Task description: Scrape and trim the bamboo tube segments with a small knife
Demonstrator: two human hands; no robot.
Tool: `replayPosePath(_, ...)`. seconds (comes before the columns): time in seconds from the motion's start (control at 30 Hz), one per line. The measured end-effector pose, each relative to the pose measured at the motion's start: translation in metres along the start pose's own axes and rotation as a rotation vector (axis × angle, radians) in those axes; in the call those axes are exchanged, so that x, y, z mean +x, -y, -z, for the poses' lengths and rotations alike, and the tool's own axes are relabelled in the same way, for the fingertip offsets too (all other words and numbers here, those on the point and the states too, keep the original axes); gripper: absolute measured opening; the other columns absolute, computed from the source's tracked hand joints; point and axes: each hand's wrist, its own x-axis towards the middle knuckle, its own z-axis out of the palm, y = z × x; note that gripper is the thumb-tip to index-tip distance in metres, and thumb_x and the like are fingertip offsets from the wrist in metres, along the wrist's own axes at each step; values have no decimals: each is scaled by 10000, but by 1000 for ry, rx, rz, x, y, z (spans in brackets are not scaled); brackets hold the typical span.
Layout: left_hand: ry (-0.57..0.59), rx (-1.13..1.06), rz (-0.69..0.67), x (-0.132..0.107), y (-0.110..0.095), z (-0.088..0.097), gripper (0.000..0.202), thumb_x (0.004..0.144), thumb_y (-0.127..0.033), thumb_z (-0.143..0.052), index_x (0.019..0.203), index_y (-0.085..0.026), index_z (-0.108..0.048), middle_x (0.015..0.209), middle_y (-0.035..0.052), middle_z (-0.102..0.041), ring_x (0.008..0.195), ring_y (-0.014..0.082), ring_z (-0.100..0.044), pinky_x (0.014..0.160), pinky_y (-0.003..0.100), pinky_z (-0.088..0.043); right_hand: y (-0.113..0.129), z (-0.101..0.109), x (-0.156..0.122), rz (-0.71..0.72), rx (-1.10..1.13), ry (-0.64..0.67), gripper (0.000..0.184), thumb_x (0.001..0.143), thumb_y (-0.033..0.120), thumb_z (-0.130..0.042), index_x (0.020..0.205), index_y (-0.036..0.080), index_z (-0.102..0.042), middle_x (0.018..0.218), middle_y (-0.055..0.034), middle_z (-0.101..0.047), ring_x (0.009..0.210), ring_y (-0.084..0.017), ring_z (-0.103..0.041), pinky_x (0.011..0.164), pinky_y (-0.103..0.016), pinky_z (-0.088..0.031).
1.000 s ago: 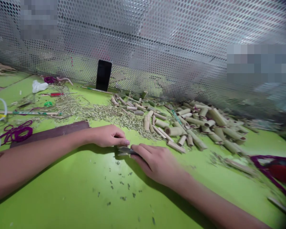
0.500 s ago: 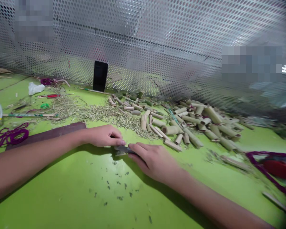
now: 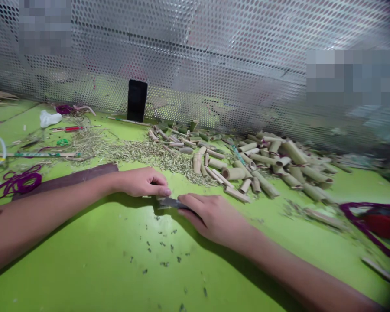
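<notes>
My right hand (image 3: 211, 214) is wrapped round the handle of a dark knife (image 3: 169, 203), whose blade points left towards my other hand. My left hand (image 3: 146, 182) is closed in a pinch, its thumb close to the blade tip. Whatever it holds is mostly hidden; only a thin pale edge shows under the fingers. Small dark scraps (image 3: 164, 263) lie scattered on the green table (image 3: 84, 277) below both hands.
Beyond my hands spreads a heap of cut bamboo pieces (image 3: 266, 160), with shavings (image 3: 156, 158) to its left. A phone (image 3: 137, 100) leans against the perforated metal screen (image 3: 195, 56). Purple cord (image 3: 22, 182) and a brown strip (image 3: 71, 180) lie left; a red object (image 3: 381, 225) right.
Both hands keep nearly the same place and grip. The knife blade has shifted very slightly, and the whole view has tilted a little.
</notes>
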Motion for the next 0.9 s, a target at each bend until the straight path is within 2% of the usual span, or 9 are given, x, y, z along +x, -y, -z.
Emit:
replayPosePath(0.1,4,-8,-9,0,0,1,486,994,-582,-531,727,-178,-574,720,13,-528,664,156,-481,625,292,-350,2,2,-3,14,-1,33,362,1146,342,-376,980,179,-654,728,-5,-694,532,-111,-585,513,-242,-358)
replayPosePath(0.23,-11,9,-8,-1,-2,3,523,997,-610,-521,705,-177,-553,764,27,-558,669,154,-475,635,299,-351,3,2,-7,122,-59,90,393,1148,359,-358,953,187,-652,746,1,-692,530,-113,-564,535,-254,-373)
replayPosePath(0.33,-12,15,-3,0,-2,3,516,995,-602,-528,703,-177,-551,761,21,-554,664,149,-471,631,295,-343,0,0,-9,143,-25,19,384,1145,335,-339,983,172,-648,734,-10,-685,528,-111,-557,531,-249,-385)
replayPosePath(0.5,-20,17,11,3,0,-1,525,978,-613,-537,679,-182,-522,698,2,-494,644,148,-458,611,290,-331,-2,-3,-3,92,-47,-124,377,1128,290,-315,1019,151,-648,684,-13,-644,507,-119,-532,495,-256,-336)
replayPosePath(0.63,-42,22,31,5,0,-4,536,969,-622,-538,661,-185,-508,675,1,-481,619,143,-432,586,289,-307,2,-4,2,62,-89,-105,373,1136,298,-330,1011,155,-651,699,-15,-660,513,-120,-549,489,-252,-312)
replayPosePath(0.8,-71,24,17,6,2,-6,545,970,-611,-549,634,-189,-472,641,-7,-450,595,134,-402,569,288,-284,6,-3,2,43,-122,-125,342,1137,281,-367,1016,156,-662,747,-30,-703,535,-131,-592,501,-256,-348)
replayPosePath(0.9,-73,22,17,6,3,-5,558,966,-622,-559,626,-190,-465,632,-9,-446,580,130,-398,558,290,-279,7,-1,2,23,-94,-87,287,1130,280,-417,1029,162,-659,771,-25,-718,544,-132,-610,509,-256,-375)
